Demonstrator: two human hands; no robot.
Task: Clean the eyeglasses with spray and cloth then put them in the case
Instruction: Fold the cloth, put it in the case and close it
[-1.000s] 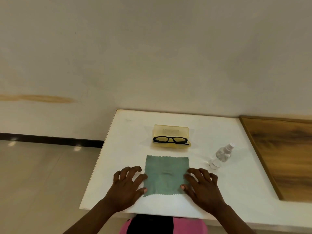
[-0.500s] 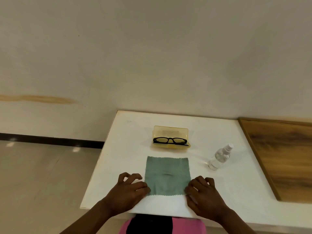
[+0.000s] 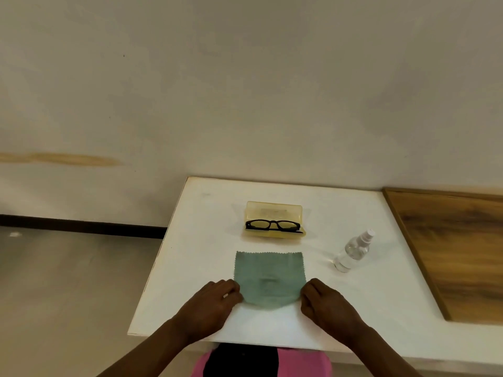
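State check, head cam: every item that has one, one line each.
eyeglasses: folded, lying in the open case
case: open, lid up
spray bottle: upright, capped
cloth: flat, near corners lifted
left hand: pinches cloth's left corner
right hand: pinches cloth's right corner

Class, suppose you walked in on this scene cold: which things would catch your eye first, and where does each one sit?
Most striking is the green cloth on the white table, its near corners pinched by the left hand and right hand. Behind it, black eyeglasses lie in an open yellow case. A clear spray bottle stands to the right, apart from both.
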